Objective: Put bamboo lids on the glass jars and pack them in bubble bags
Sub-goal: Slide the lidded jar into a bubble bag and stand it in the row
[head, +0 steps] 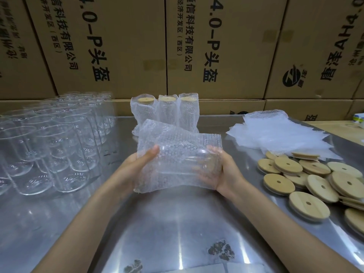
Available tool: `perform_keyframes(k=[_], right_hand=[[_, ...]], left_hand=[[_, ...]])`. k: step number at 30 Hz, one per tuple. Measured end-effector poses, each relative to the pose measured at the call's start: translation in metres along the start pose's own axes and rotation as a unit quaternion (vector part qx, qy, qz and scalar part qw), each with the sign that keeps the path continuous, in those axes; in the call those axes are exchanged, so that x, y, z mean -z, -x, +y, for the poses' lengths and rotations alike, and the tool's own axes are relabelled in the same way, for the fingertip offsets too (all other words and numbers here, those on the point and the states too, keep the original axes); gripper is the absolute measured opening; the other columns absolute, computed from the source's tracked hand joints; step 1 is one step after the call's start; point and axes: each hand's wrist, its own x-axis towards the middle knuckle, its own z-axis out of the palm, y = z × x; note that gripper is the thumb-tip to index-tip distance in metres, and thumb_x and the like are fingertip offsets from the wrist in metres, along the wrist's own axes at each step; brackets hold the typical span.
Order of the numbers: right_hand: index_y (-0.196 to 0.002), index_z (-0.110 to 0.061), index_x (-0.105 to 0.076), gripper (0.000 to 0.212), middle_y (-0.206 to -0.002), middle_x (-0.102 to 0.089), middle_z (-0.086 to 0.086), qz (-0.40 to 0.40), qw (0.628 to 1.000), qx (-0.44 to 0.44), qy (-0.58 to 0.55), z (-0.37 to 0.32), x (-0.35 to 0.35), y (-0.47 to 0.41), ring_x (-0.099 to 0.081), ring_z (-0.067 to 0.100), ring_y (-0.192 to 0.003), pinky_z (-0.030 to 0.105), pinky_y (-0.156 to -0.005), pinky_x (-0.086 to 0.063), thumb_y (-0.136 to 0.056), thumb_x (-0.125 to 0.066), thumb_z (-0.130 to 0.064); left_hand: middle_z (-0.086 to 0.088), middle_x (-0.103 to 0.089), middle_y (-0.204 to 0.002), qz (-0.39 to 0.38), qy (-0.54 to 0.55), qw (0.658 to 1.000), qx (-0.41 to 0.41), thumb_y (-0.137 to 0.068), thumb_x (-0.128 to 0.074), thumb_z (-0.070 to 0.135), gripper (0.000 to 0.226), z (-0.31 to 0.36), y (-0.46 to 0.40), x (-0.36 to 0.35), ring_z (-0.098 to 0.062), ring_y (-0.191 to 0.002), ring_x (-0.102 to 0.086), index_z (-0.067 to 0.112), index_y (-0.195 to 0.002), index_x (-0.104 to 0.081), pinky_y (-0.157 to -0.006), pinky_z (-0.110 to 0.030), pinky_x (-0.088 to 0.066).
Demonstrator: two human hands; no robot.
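A shiny steel table (177,223) carries everything, with a wall of printed cardboard boxes (126,46) stacked behind its far edge. Above the middle of the table, the left hand (137,166) and right hand (218,170) hold a bubble bag (177,154) with a glass jar (183,162) lying sideways inside, fingers curled round its two ends. Empty jars (55,144) crowd the left edge. Three bagged jars (167,111) with lids stand upright near the far edge. Along the right edge lie loose bamboo lids (309,184), and beyond them a pile of flat bags (279,133).
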Motion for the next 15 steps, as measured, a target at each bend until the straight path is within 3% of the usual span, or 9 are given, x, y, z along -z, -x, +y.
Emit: perform_keyframes(k=[2,4,7,8,11,15], right_hand=[[-0.065,-0.025,-0.076,0.022,-0.076,-0.071,0.001,-0.034,0.999,-0.001,-0.01,-0.001,-0.004,0.005,-0.072,0.022,-0.069,0.033,-0.055,-0.057,-0.082,-0.063,-0.031],[-0.076,-0.023,-0.079,0.018,-0.084,-0.074,0.004,-0.071,0.997,0.004,-0.014,-0.001,-0.009,0.009,-0.072,0.024,-0.075,0.036,-0.061,-0.058,-0.078,-0.063,-0.031],[-0.108,-0.012,-0.074,0.034,-0.11,-0.07,0.014,-0.084,0.995,-0.017,-0.042,0.002,-0.013,0.01,-0.067,0.033,-0.102,0.047,-0.089,-0.053,-0.087,-0.057,-0.032],[-0.108,-0.007,-0.072,0.037,-0.11,-0.069,0.016,-0.077,0.996,-0.021,-0.046,0.003,-0.013,0.01,-0.066,0.034,-0.101,0.047,-0.091,-0.052,-0.087,-0.057,-0.034],[-0.094,-0.009,-0.069,0.036,-0.097,-0.065,0.015,-0.069,0.996,-0.023,-0.044,0.002,-0.013,0.011,-0.064,0.03,-0.083,0.042,-0.078,-0.05,-0.08,-0.06,-0.04],[-0.102,-0.016,-0.072,0.03,-0.109,-0.069,0.01,-0.077,0.997,-0.017,0.001,0.0,-0.009,0.01,-0.072,0.02,-0.089,0.035,-0.076,-0.058,-0.096,-0.051,-0.037]], left_hand=[[-0.002,-0.072,-0.112,-0.014,0.004,1.0,-0.01,-0.065,-0.078,0.062,0.055,0.0,0.001,-0.004,-0.02,-0.103,-0.069,0.027,-0.107,-0.074,-0.074,-0.027,-0.058],[0.0,-0.071,-0.116,-0.013,-0.008,1.0,-0.016,-0.054,-0.083,0.065,0.076,-0.003,0.0,-0.008,-0.02,-0.109,-0.067,0.024,-0.116,-0.068,-0.088,-0.037,-0.055],[-0.001,-0.068,-0.121,-0.017,0.014,0.999,-0.023,-0.052,-0.086,0.06,0.088,-0.006,-0.002,-0.012,-0.023,-0.112,-0.065,0.023,-0.126,-0.058,-0.099,-0.048,-0.048],[-0.002,-0.068,-0.121,-0.016,0.026,0.999,-0.025,-0.051,-0.087,0.059,0.09,-0.006,-0.002,-0.013,-0.024,-0.112,-0.065,0.022,-0.127,-0.057,-0.099,-0.048,-0.048],[-0.002,-0.069,-0.119,-0.014,0.038,0.999,-0.025,-0.051,-0.088,0.057,0.091,-0.007,-0.003,-0.015,-0.023,-0.11,-0.066,0.021,-0.129,-0.055,-0.093,-0.044,-0.052],[0.003,-0.07,-0.117,0.007,0.026,0.999,-0.026,-0.052,-0.088,0.054,0.084,-0.011,-0.002,-0.017,-0.019,-0.106,-0.068,0.028,-0.125,-0.056,-0.086,-0.038,-0.056]])
